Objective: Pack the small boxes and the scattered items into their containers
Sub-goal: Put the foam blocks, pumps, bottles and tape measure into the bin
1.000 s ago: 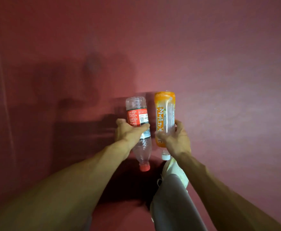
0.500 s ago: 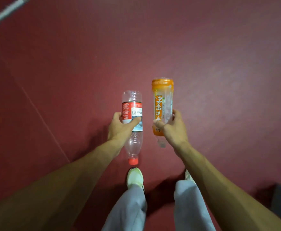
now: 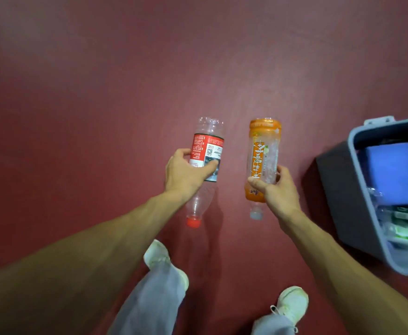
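right hand (image 3: 274, 189), gripping the cap-down orange-labelled plastic bottle (image 3: 263, 146), is nearer the grey plastic bin (image 3: 338, 194) than the left hand (image 3: 186, 175) gripping the red-capped clear plastic bottle (image 3: 207, 146).

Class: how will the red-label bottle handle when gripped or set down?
The red-label bottle looks empty, so probably light and squashable in the left hand. Being round, it would likely roll if laid down.

The grey bin (image 3: 338, 194) runs off the right edge, its lower contents (image 3: 403, 230) blurred.
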Motion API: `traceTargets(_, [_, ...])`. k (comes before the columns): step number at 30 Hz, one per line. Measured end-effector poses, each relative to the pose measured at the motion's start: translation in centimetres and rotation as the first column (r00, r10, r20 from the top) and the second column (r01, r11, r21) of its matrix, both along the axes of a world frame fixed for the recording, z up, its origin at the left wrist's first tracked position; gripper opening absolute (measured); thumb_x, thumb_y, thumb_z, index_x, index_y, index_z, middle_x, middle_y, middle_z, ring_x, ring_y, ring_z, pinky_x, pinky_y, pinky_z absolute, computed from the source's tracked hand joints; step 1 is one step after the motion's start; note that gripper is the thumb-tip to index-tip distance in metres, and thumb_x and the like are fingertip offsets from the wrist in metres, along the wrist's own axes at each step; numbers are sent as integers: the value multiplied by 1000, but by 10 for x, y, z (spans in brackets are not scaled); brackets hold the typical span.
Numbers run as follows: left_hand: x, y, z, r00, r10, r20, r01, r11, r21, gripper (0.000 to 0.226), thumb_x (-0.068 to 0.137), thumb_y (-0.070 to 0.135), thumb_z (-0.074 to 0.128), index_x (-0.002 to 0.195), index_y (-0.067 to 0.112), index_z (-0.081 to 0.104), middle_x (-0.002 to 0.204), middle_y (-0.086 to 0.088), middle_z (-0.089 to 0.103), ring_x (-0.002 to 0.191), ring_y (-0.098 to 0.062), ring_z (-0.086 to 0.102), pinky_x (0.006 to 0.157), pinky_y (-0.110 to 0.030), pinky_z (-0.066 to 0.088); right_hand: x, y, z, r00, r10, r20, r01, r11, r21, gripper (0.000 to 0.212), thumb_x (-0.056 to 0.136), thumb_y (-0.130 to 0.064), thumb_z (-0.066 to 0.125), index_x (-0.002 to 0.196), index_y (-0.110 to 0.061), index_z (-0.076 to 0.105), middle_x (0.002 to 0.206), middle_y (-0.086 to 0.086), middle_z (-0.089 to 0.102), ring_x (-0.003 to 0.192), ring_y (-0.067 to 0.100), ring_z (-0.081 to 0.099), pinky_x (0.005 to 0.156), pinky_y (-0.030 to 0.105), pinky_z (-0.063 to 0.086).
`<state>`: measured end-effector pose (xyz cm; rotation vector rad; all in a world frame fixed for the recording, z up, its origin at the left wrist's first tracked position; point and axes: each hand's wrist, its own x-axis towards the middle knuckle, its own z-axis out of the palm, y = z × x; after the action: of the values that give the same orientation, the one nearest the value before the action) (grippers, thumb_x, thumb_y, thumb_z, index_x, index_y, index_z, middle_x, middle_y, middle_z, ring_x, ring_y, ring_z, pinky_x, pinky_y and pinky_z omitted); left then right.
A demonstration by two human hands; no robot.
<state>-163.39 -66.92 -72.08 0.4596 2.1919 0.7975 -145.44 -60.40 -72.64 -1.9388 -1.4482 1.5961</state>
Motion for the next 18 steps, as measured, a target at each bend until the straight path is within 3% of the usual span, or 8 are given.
traceTargets(3, [107, 38, 9, 992, -124, -3, 124, 992, 8, 65, 65, 40, 80, 119, 15, 54, 110, -2, 66, 99, -17, 63, 85, -27, 48, 122, 13, 1, 984, -165, 67, 166, 986, -13, 58, 71, -30, 79, 121, -24, 52, 102, -8, 65, 93, 15, 64, 89, 37, 51])
traceTargets(6, [224, 77, 29, 989, -135, 61, 129, 987, 94, 49, 69, 37, 80, 108, 16, 58, 98, -1, 69, 82, -12, 64, 79, -26, 51, 249, 24, 6, 939, -320, 123, 327, 944, -44, 59, 63, -36, 81, 114, -22, 55, 107, -1, 68, 96, 22, 67, 92, 44, 52])
traceTargets(10, [357, 124, 44, 953, -273, 128, 260, 959, 111, 44, 72, 38, 78, 108, 18, 62, 95, 0, 68, 84, -14, 65, 81, -29, 53, 392, 35, 18, 854, -489, 179, 508, 858, -80, 53, 69, -30, 80, 113, -15, 56, 104, 4, 67, 95, 25, 65, 86, 37, 51])
traceTargets(15, [449, 170, 42, 834, -525, 169, 525, 850, 43, 41, 74, 43, 74, 109, 26, 60, 99, 6, 64, 93, -16, 63, 85, -30, 50, 488, 44, 15, 764, -616, 195, 639, 764, -89, 66, 54, -35, 79, 112, -12, 59, 101, 5, 71, 89, 24, 68, 82, 40, 55])
traceTargets(18, [475, 195, 34, 770, -595, 230, 614, 789, -13, 66, 63, 58, 74, 117, 21, 60, 109, 3, 65, 97, -17, 64, 91, -38, 52, 510, 56, 8, 707, -675, 209, 704, 700, -120, 70, 59, -29, 79, 120, -11, 50, 106, 6, 67, 93, 27, 66, 83, 40, 54])
